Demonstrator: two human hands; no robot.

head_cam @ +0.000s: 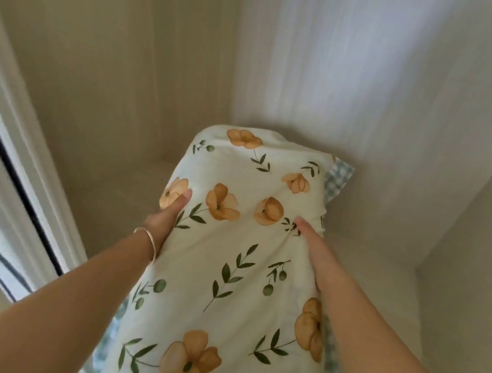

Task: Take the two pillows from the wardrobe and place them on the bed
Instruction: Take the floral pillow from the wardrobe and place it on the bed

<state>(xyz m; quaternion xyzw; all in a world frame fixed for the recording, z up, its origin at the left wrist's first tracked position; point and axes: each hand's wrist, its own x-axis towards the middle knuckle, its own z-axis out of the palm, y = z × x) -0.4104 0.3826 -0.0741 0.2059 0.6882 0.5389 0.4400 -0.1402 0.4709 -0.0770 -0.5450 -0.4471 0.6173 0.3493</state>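
Forearms reach up from six o'clock: your left hand (166, 217) clamps the floral pillow (229, 265) at nine o'clock, your right hand (314, 253) at three, thumbs pressed into the cover. It looks soft and light, so hold it by the flanks. Its far end rests against the wardrobe (314, 70) back at twelve.

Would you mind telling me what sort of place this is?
Probably the inside of a bedroom wardrobe: pale panel walls enclose a bare shelf, and both hands grip a floral pillow there.
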